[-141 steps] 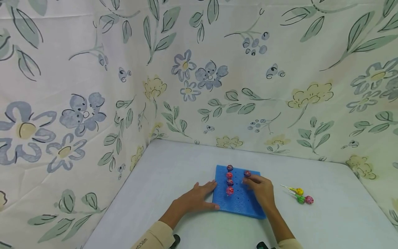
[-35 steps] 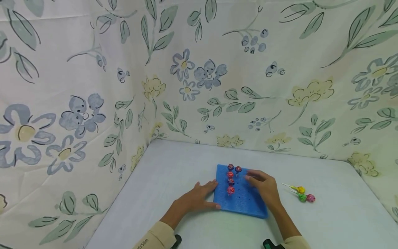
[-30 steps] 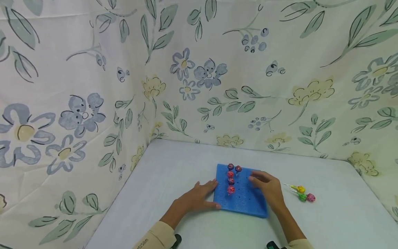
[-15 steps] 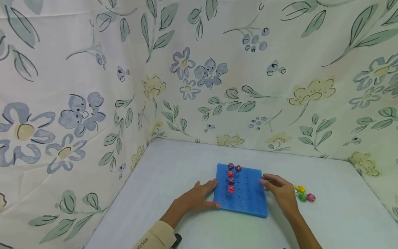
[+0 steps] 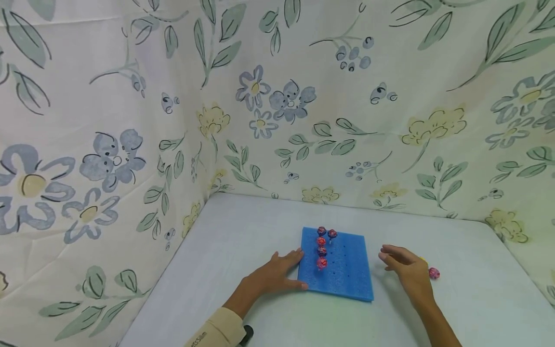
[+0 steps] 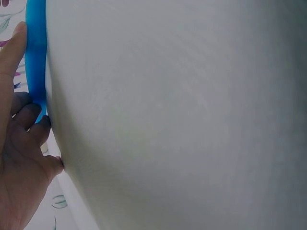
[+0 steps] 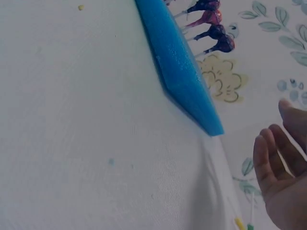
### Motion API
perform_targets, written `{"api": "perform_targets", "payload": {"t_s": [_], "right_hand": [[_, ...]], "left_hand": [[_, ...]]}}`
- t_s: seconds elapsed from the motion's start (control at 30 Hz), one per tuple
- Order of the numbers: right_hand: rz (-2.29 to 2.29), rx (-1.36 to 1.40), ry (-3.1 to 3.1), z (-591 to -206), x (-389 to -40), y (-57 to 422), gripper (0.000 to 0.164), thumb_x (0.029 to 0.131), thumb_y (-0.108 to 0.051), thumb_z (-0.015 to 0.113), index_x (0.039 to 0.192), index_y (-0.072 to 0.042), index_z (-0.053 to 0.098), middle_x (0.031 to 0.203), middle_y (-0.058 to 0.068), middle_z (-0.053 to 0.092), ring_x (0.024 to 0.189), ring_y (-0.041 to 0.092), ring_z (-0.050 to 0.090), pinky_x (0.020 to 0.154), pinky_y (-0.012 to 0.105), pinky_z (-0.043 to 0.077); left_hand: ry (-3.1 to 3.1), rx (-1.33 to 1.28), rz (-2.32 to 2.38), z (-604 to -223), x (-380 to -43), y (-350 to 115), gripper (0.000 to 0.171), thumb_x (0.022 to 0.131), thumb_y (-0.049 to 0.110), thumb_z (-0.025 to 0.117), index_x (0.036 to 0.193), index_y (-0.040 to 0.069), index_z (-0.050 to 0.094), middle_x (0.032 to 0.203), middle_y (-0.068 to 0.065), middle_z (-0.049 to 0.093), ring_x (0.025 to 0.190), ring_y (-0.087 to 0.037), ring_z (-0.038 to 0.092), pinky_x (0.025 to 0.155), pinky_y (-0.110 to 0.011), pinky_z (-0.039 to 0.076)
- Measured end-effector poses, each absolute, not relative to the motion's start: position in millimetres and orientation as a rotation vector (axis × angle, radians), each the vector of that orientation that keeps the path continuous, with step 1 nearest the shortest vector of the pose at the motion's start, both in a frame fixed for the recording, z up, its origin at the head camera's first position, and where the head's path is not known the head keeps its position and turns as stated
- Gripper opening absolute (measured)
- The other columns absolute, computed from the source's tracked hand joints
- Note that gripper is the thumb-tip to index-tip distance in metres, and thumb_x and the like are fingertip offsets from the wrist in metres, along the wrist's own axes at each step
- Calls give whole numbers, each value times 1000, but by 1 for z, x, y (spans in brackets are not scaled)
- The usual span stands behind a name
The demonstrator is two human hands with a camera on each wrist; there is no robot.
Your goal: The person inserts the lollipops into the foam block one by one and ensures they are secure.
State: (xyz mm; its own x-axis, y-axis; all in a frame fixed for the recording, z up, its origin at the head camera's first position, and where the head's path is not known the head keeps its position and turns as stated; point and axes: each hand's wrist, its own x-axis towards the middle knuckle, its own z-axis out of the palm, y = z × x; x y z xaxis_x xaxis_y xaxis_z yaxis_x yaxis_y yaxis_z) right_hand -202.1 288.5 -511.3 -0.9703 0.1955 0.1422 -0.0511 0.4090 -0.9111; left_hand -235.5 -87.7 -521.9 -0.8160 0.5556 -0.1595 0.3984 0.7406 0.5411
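Note:
A blue foam board with small holes lies on the white table. Several lollipops stand upright in it: a column with a red lollipop nearest me, and one dark lollipop beside the far end of that column. My left hand rests against the board's left edge, fingers and thumb spread. To the right of the board, my right hand hovers with loosely bent fingers and nothing between them. Behind it a pink lollipop lies on the table; a yellow one is mostly hidden by the hand.
The white table runs back to a floral cloth, which hangs behind and along the left side. In the right wrist view, a yellow stick end and a green one show at the bottom edge.
The dark lollipop that my right hand held now stands in the board's second column. The right hand has moved right, off the board towards the loose lollipops. My left hand stays put.

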Motion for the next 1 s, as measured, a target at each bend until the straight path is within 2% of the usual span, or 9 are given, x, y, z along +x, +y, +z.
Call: {"api": "perform_targets", "payload": {"t_s": [0.23,0.53,1.0], "right_hand": [[1538,-202,-2430,-510,-195,302,50,99,-36,78,134,-2,70,118,-6,79,95,8,77,74,22,62],[1563,-298,-2394,-513,-188,321,50,97,-31,80,134,0,69,104,-26,76,89,3,76,71,23,62],[1536,-465,-2361,-518,-179,345,49,93,-27,85,131,0,71,97,-31,74,81,-2,73,66,21,60]], "left_hand": [[2624,742,720,-520,-234,-88,100,91,71,70,169,23,30,175,4,26,163,-17,23,133,-57,11],[2628,748,715,-519,-234,-88,100,91,70,70,169,21,31,175,4,26,163,-17,23,133,-56,11],[2619,731,725,-518,-234,-87,100,91,70,71,169,22,31,175,5,26,163,-16,23,133,-56,10]]}}
